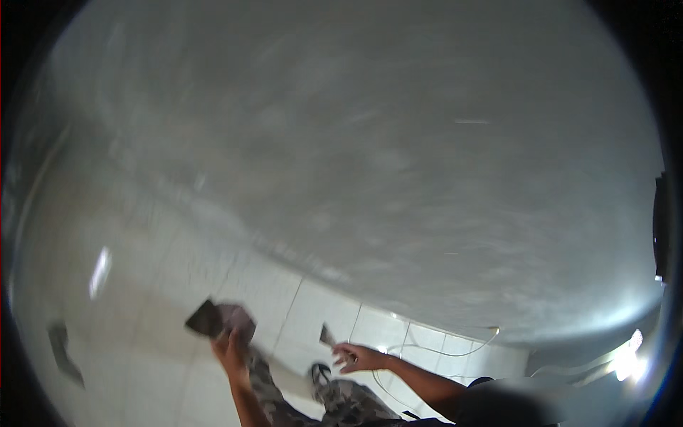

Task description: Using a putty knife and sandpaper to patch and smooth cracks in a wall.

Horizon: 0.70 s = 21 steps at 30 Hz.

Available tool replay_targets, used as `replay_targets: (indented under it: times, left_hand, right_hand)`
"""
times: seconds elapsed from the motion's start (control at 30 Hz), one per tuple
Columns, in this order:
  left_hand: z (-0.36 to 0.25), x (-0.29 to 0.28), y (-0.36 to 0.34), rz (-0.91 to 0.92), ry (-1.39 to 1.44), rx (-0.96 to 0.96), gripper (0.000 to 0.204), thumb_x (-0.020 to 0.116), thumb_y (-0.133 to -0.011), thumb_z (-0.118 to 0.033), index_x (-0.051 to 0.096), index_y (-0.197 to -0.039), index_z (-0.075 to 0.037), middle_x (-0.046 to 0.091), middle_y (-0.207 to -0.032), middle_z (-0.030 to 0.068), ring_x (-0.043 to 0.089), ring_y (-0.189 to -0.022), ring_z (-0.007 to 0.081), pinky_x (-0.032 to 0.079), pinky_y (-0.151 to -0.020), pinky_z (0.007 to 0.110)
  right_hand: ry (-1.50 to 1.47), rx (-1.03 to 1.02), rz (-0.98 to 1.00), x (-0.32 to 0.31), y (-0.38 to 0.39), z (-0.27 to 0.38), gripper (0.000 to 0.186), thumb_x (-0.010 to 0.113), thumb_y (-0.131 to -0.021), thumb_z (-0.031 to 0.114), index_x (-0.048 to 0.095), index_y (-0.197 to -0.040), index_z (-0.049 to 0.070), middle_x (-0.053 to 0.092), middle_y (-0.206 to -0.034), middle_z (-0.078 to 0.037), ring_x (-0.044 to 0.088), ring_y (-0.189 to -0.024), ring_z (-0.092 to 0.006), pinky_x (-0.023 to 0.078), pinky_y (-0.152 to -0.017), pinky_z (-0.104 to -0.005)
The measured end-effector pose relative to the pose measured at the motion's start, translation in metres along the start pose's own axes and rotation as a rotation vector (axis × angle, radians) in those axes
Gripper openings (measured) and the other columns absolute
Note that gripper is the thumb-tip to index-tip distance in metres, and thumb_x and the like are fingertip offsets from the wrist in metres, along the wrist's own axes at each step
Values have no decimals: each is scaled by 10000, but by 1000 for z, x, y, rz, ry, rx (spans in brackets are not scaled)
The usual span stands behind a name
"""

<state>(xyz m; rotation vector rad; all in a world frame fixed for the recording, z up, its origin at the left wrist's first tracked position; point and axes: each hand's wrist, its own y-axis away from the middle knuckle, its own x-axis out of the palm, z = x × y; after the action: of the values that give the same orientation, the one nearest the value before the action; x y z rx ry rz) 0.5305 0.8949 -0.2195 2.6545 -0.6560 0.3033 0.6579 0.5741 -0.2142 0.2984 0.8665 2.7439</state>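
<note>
My left hand (231, 349), near the lower middle, grips a wide, dark flat tool (204, 320) with a pinkish-brown piece or mass on it, too blurred to make out. To its right, my right hand (358, 359) is closed on a small metal putty knife (326, 334), blade raised toward the upper left. A large grey, patchily smoothed wall (384, 142) fills the upper view; I cannot tell that either tool touches it.
White floor tiles (292, 306) lie below, with my camouflage-trousered legs (348, 398) and sandal. A pale cable (462, 354) loops along the wall's foot toward a bright lamp (629, 359). Dark objects stand at far left (65, 352) and right edge (659, 224).
</note>
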Motion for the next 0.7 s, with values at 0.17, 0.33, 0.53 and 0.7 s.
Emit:
replay_targets:
  times: [0.17, 0.33, 0.53, 0.7]
  left_hand:
    - [-58, 79, 40, 80, -145, 350, 337, 668, -914, -85, 585, -1207, 60, 670, -1135, 122, 647, -971, 224, 496, -895, 343]
    - [-193, 208, 106, 165, -473, 783, 227, 641, -945, -108, 643, -1032, 101, 674, -1082, 245, 667, -964, 347, 504, -824, 392]
    - [-362, 405, 130, 18, -441, 1895, 362, 644, -877, -14, 654, -1239, -17, 662, -1277, 129, 615, -1065, 346, 470, -944, 400]
    - [-425, 517, 178, 123, -298, 2121, 488, 672, -822, 12, 659, -1286, -138, 640, -1345, -11, 607, -1114, 209, 482, -926, 334]
  right_hand:
    - [-138, -261, -495, 18, 120, 92, 277, 544, -1030, 151, 545, -1265, 4, 616, -1027, -75, 649, -839, -137, 561, -739, -300]
    - [51, -902, -980, 33, 207, 121, 668, 443, -985, -69, 115, -1548, 82, 568, -937, -85, 571, -686, -141, 503, -629, -279]
    - [916, -857, -1916, -35, 309, 256, 690, 516, -877, -58, 322, -1529, 57, 555, -870, -160, 543, -590, -271, 459, -528, -343]
    - [1013, -578, -2155, -76, 344, 321, 727, 559, -872, -31, 358, -1531, 203, 567, -815, -151, 523, -485, -268, 436, -426, -391]
